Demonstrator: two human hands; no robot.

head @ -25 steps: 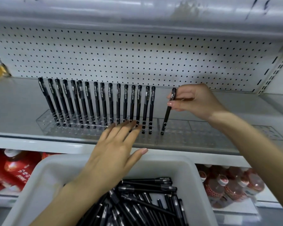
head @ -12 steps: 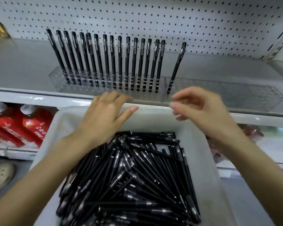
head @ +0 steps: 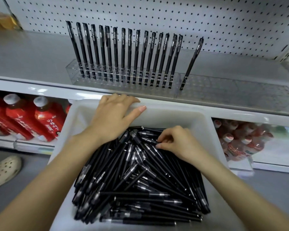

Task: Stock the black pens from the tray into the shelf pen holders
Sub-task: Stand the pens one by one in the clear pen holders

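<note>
A white tray (head: 182, 110) in front of me holds a heap of black pens (head: 137, 189). My left hand (head: 113, 117) grips the tray's far rim, fingers curled over the edge and thumb lying along it. My right hand (head: 178, 144) reaches into the heap and pinches one black pen (head: 148, 140) near the tray's far end. On the shelf above, a row of several pens (head: 123, 54) stands in the left clear holder (head: 157, 93). A single pen (head: 192, 62) leans in the left end of the right clear holder (head: 240, 92).
A white pegboard (head: 173, 17) backs the shelf. Red bottles (head: 28, 119) stand on the lower shelf at the left, and wrapped bottles (head: 240, 140) at the right. A pale clog (head: 3, 170) rests on the floor at the left. A yellowish item (head: 2, 20) sits on the shelf's far left.
My right hand let go of the pen it stood in the right holder, dropped into the tray and pinched another pen. My left hand moved from the shelf edge to the tray rim.
</note>
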